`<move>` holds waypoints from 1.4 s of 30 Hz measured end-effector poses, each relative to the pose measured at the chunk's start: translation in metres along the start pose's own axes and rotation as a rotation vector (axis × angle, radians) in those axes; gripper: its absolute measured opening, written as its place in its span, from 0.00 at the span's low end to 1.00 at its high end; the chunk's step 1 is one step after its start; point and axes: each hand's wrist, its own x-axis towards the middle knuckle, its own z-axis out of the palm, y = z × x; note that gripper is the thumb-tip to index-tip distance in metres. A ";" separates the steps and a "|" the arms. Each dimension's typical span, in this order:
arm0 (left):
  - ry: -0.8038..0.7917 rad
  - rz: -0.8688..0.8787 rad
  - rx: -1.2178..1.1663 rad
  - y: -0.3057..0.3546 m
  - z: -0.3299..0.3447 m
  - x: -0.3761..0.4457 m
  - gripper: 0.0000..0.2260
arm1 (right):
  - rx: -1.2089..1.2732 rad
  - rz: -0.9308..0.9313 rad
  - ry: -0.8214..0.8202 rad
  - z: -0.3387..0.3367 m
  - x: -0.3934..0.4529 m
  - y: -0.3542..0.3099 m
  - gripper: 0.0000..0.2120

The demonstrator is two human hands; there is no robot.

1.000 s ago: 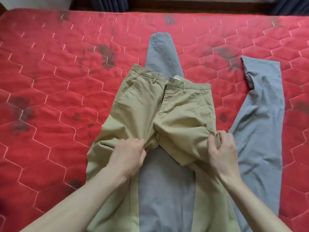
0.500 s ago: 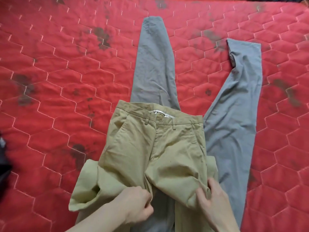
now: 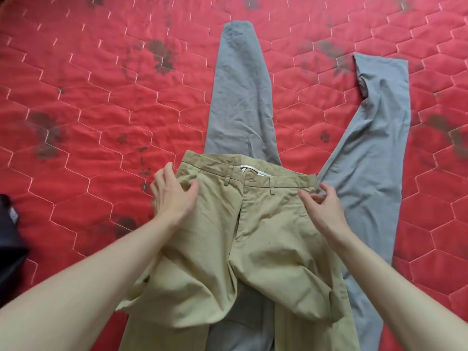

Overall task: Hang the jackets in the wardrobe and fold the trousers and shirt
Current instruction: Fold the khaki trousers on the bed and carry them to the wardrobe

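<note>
A red quilted mattress (image 3: 76, 102), stitched in hexagons and marked with dark stains, fills the view. Grey trousers (image 3: 243, 97) are spread on it, one leg running up the middle and the other (image 3: 374, 158) angled away to the right, the two legs well apart at their far ends. Khaki trousers (image 3: 253, 244) are laid over the grey pair, front side up, with the waistband furthest from the person and a white label seen inside it. The khaki cloth is bunched and creased around the crotch, and a patch of grey is seen between the two khaki legs near the bottom edge.

The left hand (image 3: 172, 193) is laid flat on the left end of the khaki waistband, fingers straight and spread, part of the palm lying past the cloth edge over the mattress. The right hand (image 3: 326, 206) is held at the right end of the waistband with fingers loosely bent; nothing is seen gripped, and whether the fingertips touch the cloth cannot be told. A dark item (image 3: 10, 244) is cut off by the left edge.
</note>
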 end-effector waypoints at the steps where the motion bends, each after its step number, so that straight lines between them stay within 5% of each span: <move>1: -0.054 -0.060 -0.072 0.003 -0.001 0.010 0.35 | 0.016 0.015 -0.007 0.003 0.008 -0.004 0.36; 4: -0.115 -0.110 -0.089 0.007 0.002 0.021 0.31 | -0.014 0.012 0.039 0.013 0.023 -0.011 0.36; 8: -0.049 0.056 0.128 0.007 0.008 0.016 0.04 | -0.174 0.075 0.064 0.014 0.029 -0.006 0.40; 14: 0.090 0.095 0.004 0.010 -0.003 0.002 0.10 | 0.044 -0.123 0.090 0.013 0.014 0.001 0.07; 24: 0.091 0.127 -0.257 0.057 -0.078 -0.103 0.13 | 0.169 -0.374 0.178 -0.068 -0.098 -0.058 0.21; 29: 0.122 0.228 -0.228 0.079 -0.121 -0.203 0.08 | 0.153 -0.472 0.187 -0.127 -0.199 -0.094 0.03; 42: 0.124 0.495 -0.588 0.154 -0.318 -0.397 0.07 | -0.100 -0.784 0.351 -0.299 -0.423 -0.164 0.07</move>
